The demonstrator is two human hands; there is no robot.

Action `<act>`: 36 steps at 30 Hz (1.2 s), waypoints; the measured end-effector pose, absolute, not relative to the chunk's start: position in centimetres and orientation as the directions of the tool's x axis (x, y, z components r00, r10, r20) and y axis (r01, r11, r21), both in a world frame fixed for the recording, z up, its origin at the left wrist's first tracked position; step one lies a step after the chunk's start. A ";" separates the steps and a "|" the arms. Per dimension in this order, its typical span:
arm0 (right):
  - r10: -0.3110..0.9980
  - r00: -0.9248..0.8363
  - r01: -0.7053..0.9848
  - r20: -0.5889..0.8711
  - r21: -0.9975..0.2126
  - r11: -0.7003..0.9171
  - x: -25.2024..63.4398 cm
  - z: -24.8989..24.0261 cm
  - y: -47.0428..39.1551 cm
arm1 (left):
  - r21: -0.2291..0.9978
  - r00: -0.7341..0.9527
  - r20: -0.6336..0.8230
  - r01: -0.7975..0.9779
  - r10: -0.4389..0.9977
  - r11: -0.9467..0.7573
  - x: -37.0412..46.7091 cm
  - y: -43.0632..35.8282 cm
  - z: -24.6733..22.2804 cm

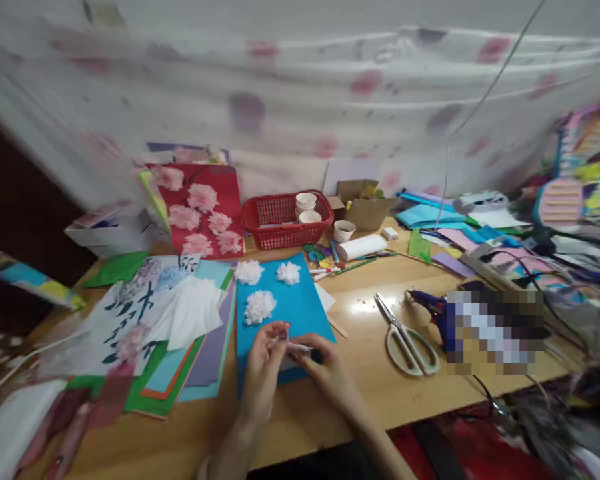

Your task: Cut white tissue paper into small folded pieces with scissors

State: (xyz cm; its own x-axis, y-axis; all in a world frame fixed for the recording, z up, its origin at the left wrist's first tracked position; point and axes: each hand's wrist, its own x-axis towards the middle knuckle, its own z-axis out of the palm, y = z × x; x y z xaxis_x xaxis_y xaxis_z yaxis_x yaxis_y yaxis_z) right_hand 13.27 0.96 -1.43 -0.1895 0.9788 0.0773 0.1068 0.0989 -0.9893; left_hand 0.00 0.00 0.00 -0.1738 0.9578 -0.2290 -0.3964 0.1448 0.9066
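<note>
Over the lower part of a blue sheet of paper (300, 303), both my hands pinch a small piece of white tissue paper (298, 347) that looks rolled or twisted. My left hand (267, 357) has its fingers closed on one end. The other end sits between the closed fingers of my right hand (325, 367). Three ruffled white paper flowers lie on the blue sheet: one at the upper left (249, 272), one at the upper right (288, 273) and a larger one (260, 307) just beyond my left hand. Parts of the tissue are hidden by my fingers.
Scissors (405, 337) and a blue glue gun (430, 303) lie to the right. Coloured sheets (213, 357) and white tissue (197, 310) are stacked at left. Behind stand a red basket (280, 237), a paper cup (344, 231) and a red picture with pink flowers (230, 190).
</note>
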 end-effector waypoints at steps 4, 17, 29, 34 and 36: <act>0.979 -0.188 0.080 0.082 -0.992 0.098 13.1 -0.6 0.8 | 0.928 -0.133 -0.207 -0.339 0.969 0.152 0.7 -0.1 0.7; 0.982 -0.183 0.075 0.033 -0.996 0.047 13.3 -0.1 0.6 | 0.871 -0.192 -0.233 -0.477 0.953 0.117 0.1 0.4 0.6; 0.978 -0.205 0.116 -0.023 -0.993 0.001 13.1 -0.4 0.9 | 0.912 -0.176 -0.245 -0.374 0.953 0.166 0.4 0.3 -0.5; 0.977 -0.210 0.116 -0.038 -0.993 -0.013 12.8 -1.0 0.7 | 0.919 -0.163 -0.287 -0.326 0.944 0.223 1.2 0.4 -0.2; 0.979 -0.200 0.128 -0.037 -0.992 -0.011 12.6 -1.0 0.6 | 0.928 -0.136 -0.271 -0.300 0.953 0.221 1.4 0.5 0.2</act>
